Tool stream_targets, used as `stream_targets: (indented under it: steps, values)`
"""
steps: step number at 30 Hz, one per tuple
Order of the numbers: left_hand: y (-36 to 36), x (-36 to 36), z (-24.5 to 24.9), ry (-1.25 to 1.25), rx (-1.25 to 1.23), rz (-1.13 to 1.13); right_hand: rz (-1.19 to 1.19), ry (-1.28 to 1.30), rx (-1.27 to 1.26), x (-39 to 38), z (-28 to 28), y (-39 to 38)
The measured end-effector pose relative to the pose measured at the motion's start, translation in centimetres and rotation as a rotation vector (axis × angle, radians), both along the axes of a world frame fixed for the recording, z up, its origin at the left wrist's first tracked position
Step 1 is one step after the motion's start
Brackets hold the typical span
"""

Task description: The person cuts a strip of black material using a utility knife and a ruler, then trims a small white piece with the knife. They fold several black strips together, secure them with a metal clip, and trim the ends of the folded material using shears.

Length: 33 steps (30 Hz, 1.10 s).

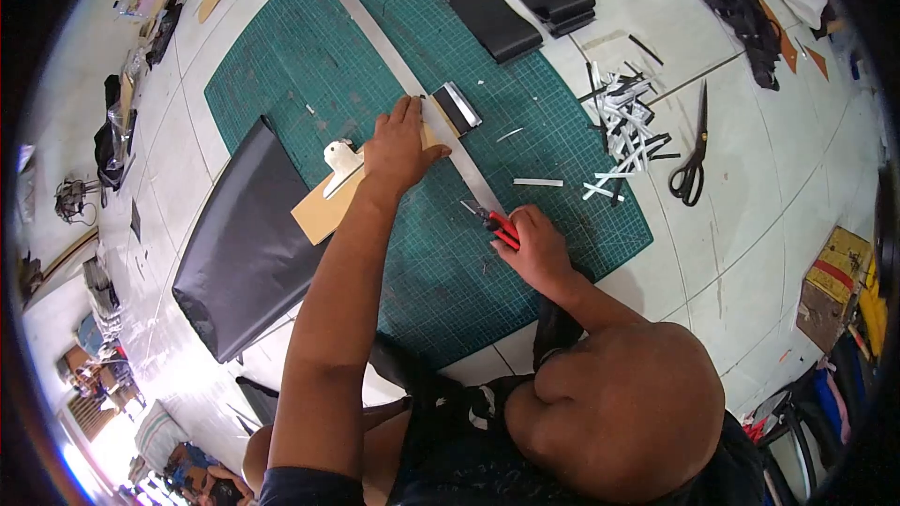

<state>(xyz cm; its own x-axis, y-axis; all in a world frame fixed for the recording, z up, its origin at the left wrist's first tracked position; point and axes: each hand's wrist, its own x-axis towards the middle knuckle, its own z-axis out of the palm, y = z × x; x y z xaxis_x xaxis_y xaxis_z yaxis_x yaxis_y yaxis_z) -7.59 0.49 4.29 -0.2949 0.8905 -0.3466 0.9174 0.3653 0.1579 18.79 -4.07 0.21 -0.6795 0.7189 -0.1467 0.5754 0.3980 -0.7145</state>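
My left hand point(398, 145) lies with its fingers stretched over a long steel ruler point(380, 42), the thumb apart along its edge. Under that hand is a tan board point(314, 213) with a metal bulldog clip point(341, 169) on it. Beyond the fingers, a small black-and-white stack of strips point(457, 108) shows at the ruler's far side. My right hand point(536, 248) is closed around a red-and-black cutter point(502, 227), its thin metal tip pointing toward the ruler. A green cutting mat point(422, 300) lies beneath it all.
Black material point(248, 244) lies folded at the left, and black strips point(478, 5) at the top. White and black offcuts point(628, 122) are heaped at the mat's right edge, near black scissors point(694, 155). A yellow-brown box point(832, 286) stands far right on the tiled floor.
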Motion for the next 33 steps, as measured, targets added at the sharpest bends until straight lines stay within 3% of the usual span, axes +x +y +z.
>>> stream_targets:
  steps: [18,27,33]
  values:
    - [1.3,0.3,-0.1,0.009,-0.051,0.007,-0.101,0.089,0.02,0.5,-0.5,0.2]
    - [1.7,-0.4,0.1,-0.06,0.039,0.006,-0.123,0.104,0.035,0.4,-0.6,0.1]
    - [2.7,-0.2,0.3,-0.029,-0.093,0.003,-0.137,0.106,0.013,0.3,-0.9,0.1]
